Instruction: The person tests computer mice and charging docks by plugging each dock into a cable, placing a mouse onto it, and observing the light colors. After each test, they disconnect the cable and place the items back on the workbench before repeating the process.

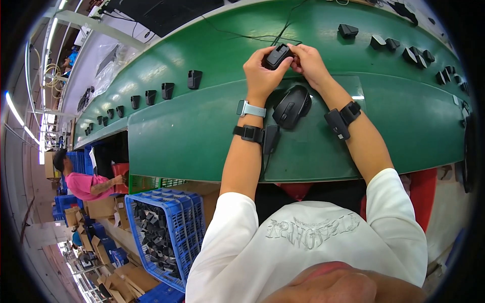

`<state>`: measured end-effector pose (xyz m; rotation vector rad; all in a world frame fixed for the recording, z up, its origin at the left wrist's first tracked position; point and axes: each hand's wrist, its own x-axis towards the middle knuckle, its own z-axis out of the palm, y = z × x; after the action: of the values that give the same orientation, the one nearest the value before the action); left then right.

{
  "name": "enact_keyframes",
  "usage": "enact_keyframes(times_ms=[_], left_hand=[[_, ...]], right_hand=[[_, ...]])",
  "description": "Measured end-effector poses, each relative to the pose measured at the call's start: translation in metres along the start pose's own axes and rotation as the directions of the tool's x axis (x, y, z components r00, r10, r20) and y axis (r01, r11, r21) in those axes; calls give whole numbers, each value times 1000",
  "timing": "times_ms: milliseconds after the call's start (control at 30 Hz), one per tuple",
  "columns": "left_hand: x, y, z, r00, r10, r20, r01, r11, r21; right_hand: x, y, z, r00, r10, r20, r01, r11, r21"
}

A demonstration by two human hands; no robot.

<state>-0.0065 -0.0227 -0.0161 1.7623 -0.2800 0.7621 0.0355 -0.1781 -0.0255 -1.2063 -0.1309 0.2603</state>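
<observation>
My left hand (pixel 260 76) is closed around a small black plastic housing (pixel 277 57) with a recess in its upper face, held above the far part of the green table. The fingers of my right hand (pixel 312 64) are pinched together at the housing's right end. Whether they grip the housing or something small beside it is hidden. Thin black cables (pixel 279 36) run along the table just behind both hands. Nearer to me, between my forearms, a black computer mouse (pixel 292 107) lies on the green mat.
Similar black housings (pixel 194 80) stand in a row along the left, and more (pixel 347 31) are scattered at the far right. Below the table on the left, a blue crate (pixel 191 222) holds many black parts. A person in pink (pixel 87 185) is beyond it.
</observation>
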Motion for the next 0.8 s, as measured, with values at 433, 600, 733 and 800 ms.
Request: enact_keyframes(times_ms=[433, 600, 733, 800], left_hand=[[24, -16, -108, 960, -220, -171, 261, 494, 829], [24, -31, -117, 996, -93, 4, -4, -3, 1000], [97, -13, -9, 933, 234, 273, -358, 558, 749], [126, -3, 74, 854, 154, 496, -403, 799, 446]], right_hand=[[8, 9, -6, 961, -275, 17, 258, 877, -406], [8, 12, 4, 972, -225, -66, 168, 865, -474], [5, 20, 4, 967, -249, 63, 226, 711, -665], [11, 41, 2, 920, -348, 182, 363, 580, -729]])
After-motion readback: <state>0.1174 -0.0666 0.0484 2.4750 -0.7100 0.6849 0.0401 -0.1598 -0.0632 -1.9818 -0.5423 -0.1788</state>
